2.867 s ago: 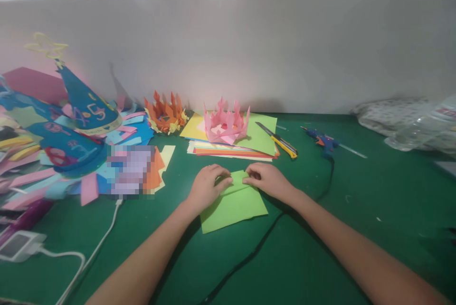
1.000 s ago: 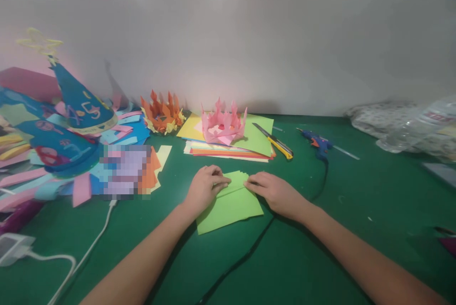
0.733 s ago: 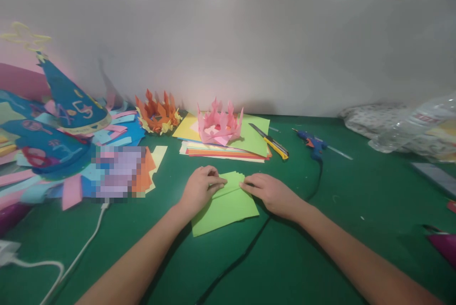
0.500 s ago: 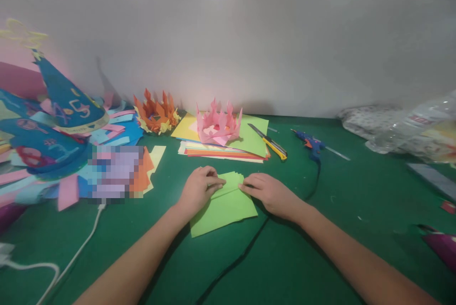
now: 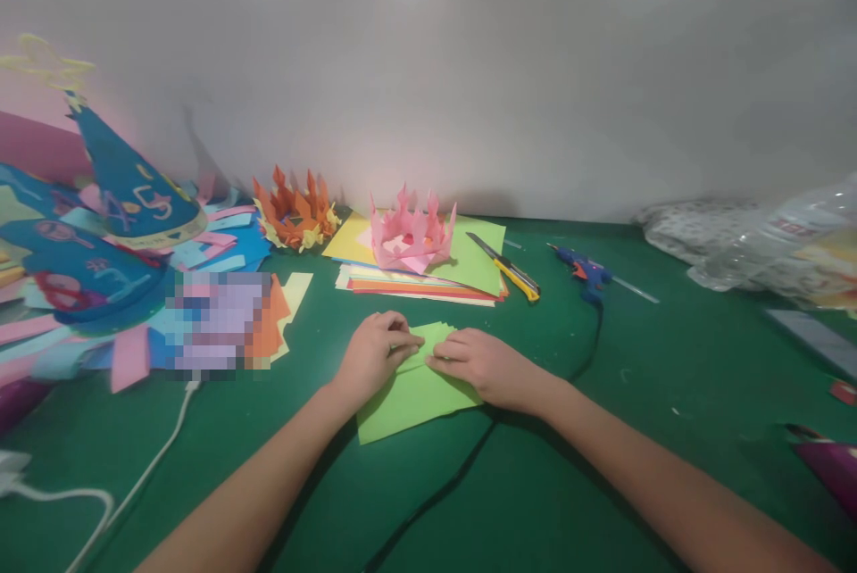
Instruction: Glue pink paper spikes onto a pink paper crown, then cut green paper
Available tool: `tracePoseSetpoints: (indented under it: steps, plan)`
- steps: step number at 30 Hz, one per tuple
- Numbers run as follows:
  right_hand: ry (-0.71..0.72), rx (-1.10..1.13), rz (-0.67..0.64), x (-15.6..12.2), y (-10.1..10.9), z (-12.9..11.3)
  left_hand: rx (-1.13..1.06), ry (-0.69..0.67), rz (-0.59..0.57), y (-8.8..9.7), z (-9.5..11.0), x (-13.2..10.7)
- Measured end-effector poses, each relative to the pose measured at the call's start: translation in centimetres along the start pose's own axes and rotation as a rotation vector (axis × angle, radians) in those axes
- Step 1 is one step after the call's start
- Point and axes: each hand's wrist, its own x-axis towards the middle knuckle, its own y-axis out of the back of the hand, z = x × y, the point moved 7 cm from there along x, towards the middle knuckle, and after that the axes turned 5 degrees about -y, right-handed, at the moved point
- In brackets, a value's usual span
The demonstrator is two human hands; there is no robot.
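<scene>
Our right hand [image 5: 478, 365] slid left along the folded edge of the green paper [image 5: 408, 394], fingertips now almost meeting our left hand [image 5: 375, 352].

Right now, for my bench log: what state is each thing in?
Sheet, partly pleated, flat on table.
Left hand, fingers pinching the pleats.
Right hand, fingers pressing the pleats.
Pink crown, upright on paper stack.
Orange crown, upright.
Knife, blade out, lying flat.
Glue gun, lying down, cord attached.
</scene>
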Motion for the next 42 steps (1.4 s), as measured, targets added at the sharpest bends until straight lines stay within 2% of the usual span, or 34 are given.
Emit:
tracePoseSetpoints:
  steps: [7,11,16,22,32,42]
  plan:
    - [0.097,0.025,-0.011,2.7,-0.2,-1.8,0.006,0.014,-0.036,0.0,0.0,0.1]
    - [0.135,0.034,0.005,3.2,-0.3,-2.3,0.007,0.022,-0.047,-0.1,-0.1,0.1]
    - [0.036,0.023,-0.013,1.5,-0.5,-0.3,-0.014,0.018,-0.027,0.0,0.1,0.1]
    - [-0.172,0.003,0.079,-1.8,0.1,2.6,-0.01,0.054,-0.015,0.2,0.0,0.2]
    - [-0.141,0.075,0.032,-0.7,0.0,1.3,0.008,0.036,-0.015,0.1,-0.2,0.1]
    - [-0.188,0.051,0.027,-2.1,-0.3,2.1,0.076,-0.011,-0.004,0.0,0.3,0.0]
